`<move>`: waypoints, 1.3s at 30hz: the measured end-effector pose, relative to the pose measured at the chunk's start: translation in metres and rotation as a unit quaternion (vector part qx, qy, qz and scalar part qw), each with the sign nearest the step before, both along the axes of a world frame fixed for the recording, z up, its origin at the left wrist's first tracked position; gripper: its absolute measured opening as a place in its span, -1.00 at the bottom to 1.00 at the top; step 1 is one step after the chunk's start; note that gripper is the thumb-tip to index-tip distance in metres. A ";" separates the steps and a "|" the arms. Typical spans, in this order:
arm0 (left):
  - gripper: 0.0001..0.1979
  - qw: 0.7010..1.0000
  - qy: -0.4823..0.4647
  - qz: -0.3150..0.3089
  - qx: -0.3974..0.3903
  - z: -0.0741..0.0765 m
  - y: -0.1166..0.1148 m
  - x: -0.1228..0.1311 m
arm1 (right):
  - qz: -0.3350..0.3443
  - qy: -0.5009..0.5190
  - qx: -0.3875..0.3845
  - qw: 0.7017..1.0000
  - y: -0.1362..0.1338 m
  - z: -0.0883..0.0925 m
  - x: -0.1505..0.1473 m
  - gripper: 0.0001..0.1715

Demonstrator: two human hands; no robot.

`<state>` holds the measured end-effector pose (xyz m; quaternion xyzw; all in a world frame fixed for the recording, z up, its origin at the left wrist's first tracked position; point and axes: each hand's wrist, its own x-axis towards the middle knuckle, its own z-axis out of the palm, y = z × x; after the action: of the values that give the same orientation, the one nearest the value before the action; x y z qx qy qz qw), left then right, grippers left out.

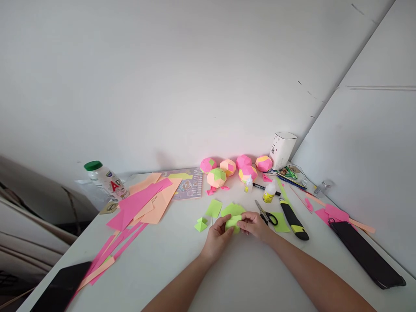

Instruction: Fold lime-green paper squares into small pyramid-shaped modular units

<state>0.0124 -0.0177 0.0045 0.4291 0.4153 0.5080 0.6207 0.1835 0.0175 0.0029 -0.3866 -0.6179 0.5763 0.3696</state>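
Between my two hands, just above the table, is a piece of light green paper point(233, 222). My left hand point(218, 236) pinches its left side, and my right hand point(255, 226) pinches its right side. Behind it lie more green sheets point(234, 209), partly covered by the held piece. A flat green square point(213, 208) and a small folded green paper shape point(201, 224) rest to the left of my hands. Close to my right hand are scissors point(267, 213) with black handles, another green square point(281, 222) and a black-and-yellow utility knife point(293, 220).
Several faceted paper balls point(216, 177) line the wall. Two glue bottles point(269, 192) and a marker point(260, 187) stand or lie before them. Pink and orange sheets point(143, 201), a white bottle point(107, 182) and a black tablet-like object point(61, 286) are left; a black case point(367, 253) is right.
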 end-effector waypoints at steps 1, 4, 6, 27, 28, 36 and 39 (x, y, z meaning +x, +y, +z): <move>-0.55 1.000 0.011 0.002 0.005 -0.001 0.000 0.000 | -0.001 0.000 0.001 1.000 0.000 0.001 0.000 -0.67; -0.57 0.999 0.039 0.009 0.026 -0.003 0.000 0.001 | -0.002 -0.007 0.009 1.000 -0.001 0.002 0.000 -0.68; -0.58 0.997 0.067 0.011 0.037 -0.005 0.000 0.001 | -0.002 -0.015 0.015 1.000 -0.001 0.003 0.001 -0.68; -0.56 0.992 0.112 -0.064 0.003 0.009 -0.005 0.000 | 0.005 0.048 -0.024 0.999 0.001 0.002 0.000 -0.69; -0.56 0.991 0.120 -0.066 0.005 0.010 -0.005 0.000 | 0.003 0.050 -0.022 0.998 0.002 0.001 0.000 -0.71; -0.58 0.987 0.143 -0.066 0.036 0.009 -0.007 0.001 | 0.004 0.049 -0.026 0.998 0.001 0.001 0.000 -0.71; -0.57 0.984 0.155 -0.072 0.043 0.011 -0.008 0.001 | 0.008 0.049 -0.026 0.998 0.000 0.002 0.000 -0.72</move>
<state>0.0133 -0.0260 0.0153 0.5573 0.4523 0.4071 0.5649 0.1837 0.0180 0.0046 -0.3620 -0.5868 0.6138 0.3845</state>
